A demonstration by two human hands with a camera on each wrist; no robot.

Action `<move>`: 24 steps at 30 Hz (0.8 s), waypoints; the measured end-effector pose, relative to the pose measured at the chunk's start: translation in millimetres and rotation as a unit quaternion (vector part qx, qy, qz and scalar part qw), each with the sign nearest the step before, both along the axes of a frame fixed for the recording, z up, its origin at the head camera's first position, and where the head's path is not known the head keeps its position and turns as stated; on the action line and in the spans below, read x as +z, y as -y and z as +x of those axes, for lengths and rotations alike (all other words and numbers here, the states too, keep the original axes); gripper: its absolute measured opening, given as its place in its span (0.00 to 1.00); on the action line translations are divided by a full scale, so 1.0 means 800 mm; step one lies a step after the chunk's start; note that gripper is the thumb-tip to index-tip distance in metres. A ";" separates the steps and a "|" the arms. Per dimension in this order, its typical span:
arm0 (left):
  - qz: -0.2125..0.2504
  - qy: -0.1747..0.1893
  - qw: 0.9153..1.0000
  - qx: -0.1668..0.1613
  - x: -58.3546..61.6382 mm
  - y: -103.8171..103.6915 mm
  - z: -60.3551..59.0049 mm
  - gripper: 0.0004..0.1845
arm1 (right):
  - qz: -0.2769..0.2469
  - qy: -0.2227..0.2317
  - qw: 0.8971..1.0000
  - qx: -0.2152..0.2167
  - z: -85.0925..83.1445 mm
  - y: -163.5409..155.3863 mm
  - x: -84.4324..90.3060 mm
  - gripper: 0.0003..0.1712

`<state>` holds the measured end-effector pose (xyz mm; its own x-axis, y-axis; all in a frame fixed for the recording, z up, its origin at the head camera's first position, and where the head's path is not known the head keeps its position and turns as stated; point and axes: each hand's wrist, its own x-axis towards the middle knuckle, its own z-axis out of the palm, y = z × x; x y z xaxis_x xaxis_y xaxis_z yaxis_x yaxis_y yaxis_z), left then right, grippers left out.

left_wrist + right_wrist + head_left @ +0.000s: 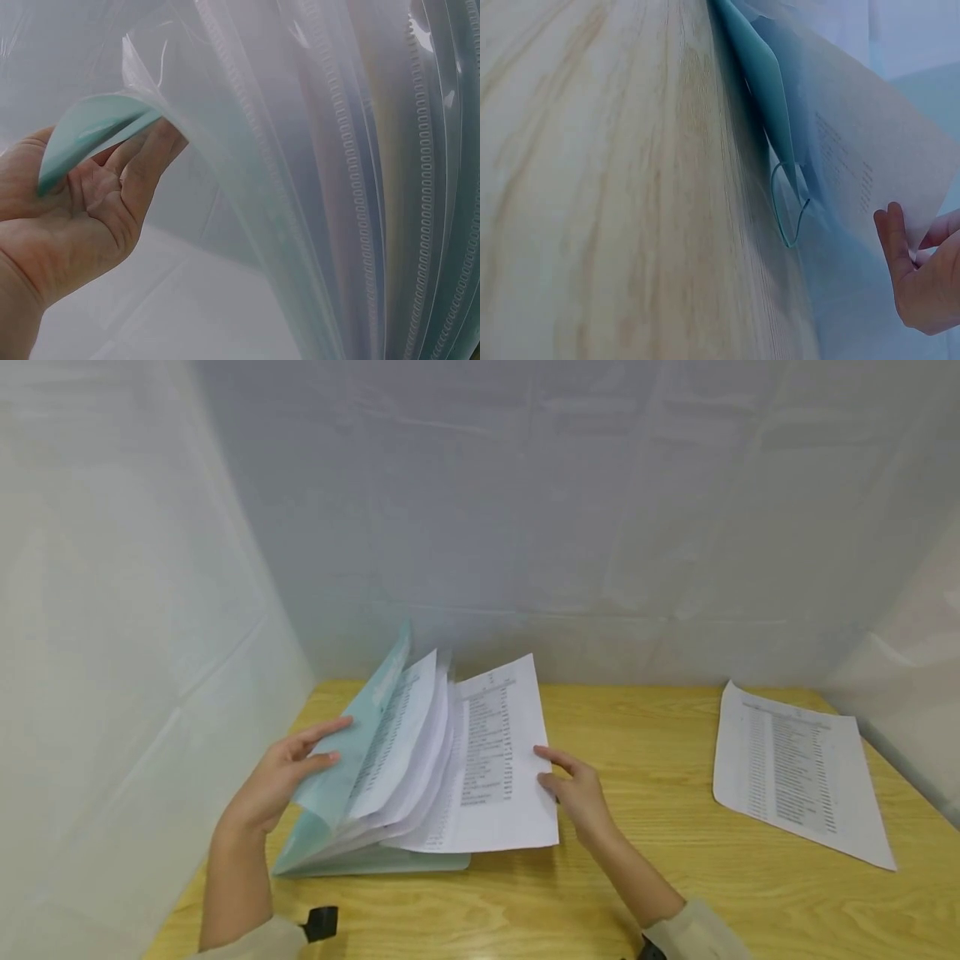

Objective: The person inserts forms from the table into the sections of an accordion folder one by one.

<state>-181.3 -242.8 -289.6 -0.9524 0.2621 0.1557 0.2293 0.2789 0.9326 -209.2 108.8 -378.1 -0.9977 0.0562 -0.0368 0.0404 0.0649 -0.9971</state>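
Note:
A pale teal display folder (pixel 358 727) stands partly open at the left of the table, its clear pockets (pixel 330 150) fanned out with printed pages inside. My left hand (pixel 273 777) grips the front cover by its left edge; the left wrist view shows the cover's corner bending within the fingers. Between thumb and fingers, my right hand (pixel 581 797) pinches the right edge of a printed sheet (pixel 528 752). That sheet's left part lies among the pockets, where its far edge is hidden. In the right wrist view, a thin elastic loop (pixel 775 199) hangs from the folder's edge.
Another printed sheet (pixel 802 768) lies slightly curled at the right of the wooden table (pixel 630 727). White sheeting (pixel 570 510) hangs behind the table and at both sides. A dark wrist strap piece (pixel 322 923) sits by the left sleeve.

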 end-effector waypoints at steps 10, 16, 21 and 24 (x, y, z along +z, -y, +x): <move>0.001 -0.005 1.000 -0.004 0.000 0.001 0.001 0.26 | -0.053 0.002 0.999 0.012 -0.004 0.013 0.002 0.21; 0.001 -0.006 1.000 -0.005 0.000 0.000 0.001 0.26 | -0.084 0.008 0.996 0.023 -0.007 0.022 0.002 0.21; 0.004 -0.006 1.000 -0.006 0.000 0.000 0.001 0.26 | -0.095 0.013 0.995 0.034 -0.008 0.029 0.001 0.21; 0.003 -0.005 1.000 -0.007 -0.001 0.001 0.000 0.26 | -0.103 0.019 0.994 0.043 -0.011 0.033 0.000 0.21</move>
<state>-180.9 -243.5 -290.2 -0.9469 0.2743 0.1676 0.2433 0.2708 0.9314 -218.2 82.6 -378.4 -0.9962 -0.0414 -0.0770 0.0820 -0.1363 -0.9873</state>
